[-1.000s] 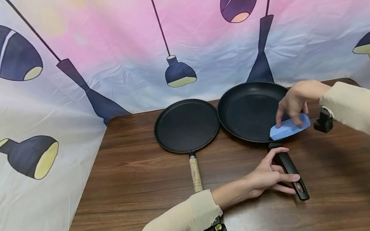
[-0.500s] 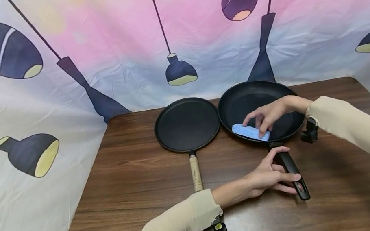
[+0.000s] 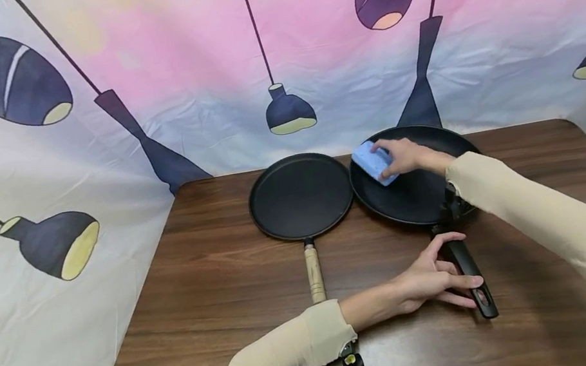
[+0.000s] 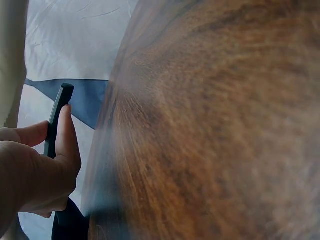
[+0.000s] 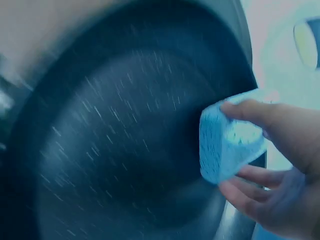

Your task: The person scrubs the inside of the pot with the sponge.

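A black frying pan point(image 3: 419, 197) lies at the back right of the table, its black handle point(image 3: 471, 276) pointing toward the front. My left hand point(image 3: 423, 284) grips that handle; in the left wrist view the thumb and fingers pinch it from both sides. Over the pan's left inner side, my right hand point(image 3: 406, 155) holds a light blue sponge point(image 3: 373, 163). In the right wrist view the sponge point(image 5: 227, 137) sits between thumb and fingers against the pan's side wall, and the pan floor point(image 5: 115, 140) shows small pale streaks.
A flat black griddle pan point(image 3: 301, 196) with a wooden handle point(image 3: 314, 274) lies just left of the frying pan, their rims nearly touching. Both rest on a brown wooden table point(image 3: 215, 275). Behind it hangs a cloth backdrop point(image 3: 189, 64) printed with lamps.
My right hand has carried the sponge from the pan's near right rim along the near edge to the left, then up to the far left side. The left hand keeps its hold on the handle.
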Action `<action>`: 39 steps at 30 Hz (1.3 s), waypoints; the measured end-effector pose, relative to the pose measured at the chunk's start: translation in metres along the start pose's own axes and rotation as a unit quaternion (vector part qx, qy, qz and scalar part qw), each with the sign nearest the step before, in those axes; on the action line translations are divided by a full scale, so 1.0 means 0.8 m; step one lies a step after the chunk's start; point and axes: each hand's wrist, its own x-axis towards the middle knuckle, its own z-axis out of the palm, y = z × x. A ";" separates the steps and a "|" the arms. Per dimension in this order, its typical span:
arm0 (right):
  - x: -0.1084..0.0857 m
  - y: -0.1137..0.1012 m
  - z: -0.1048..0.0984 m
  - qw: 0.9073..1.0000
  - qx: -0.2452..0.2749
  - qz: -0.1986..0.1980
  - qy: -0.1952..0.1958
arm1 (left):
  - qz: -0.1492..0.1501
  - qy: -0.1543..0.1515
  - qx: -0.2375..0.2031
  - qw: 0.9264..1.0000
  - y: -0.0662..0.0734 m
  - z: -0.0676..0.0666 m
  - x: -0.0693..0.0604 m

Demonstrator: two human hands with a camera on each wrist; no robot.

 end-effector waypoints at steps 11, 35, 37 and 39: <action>-0.001 0.021 -0.013 0.989 -0.074 0.122 0.028 | 0.014 0.009 -0.003 1.000 -0.001 0.001 -0.002; -0.064 0.040 -0.044 0.969 -0.122 0.207 -0.064 | 0.025 0.000 0.002 1.000 0.000 -0.003 -0.003; -0.069 0.037 -0.048 0.967 -0.115 0.209 -0.085 | 0.025 0.002 0.002 1.000 0.000 -0.003 -0.003; -0.075 0.036 -0.052 0.967 -0.097 0.212 -0.105 | 0.025 0.001 0.002 1.000 0.001 -0.003 -0.003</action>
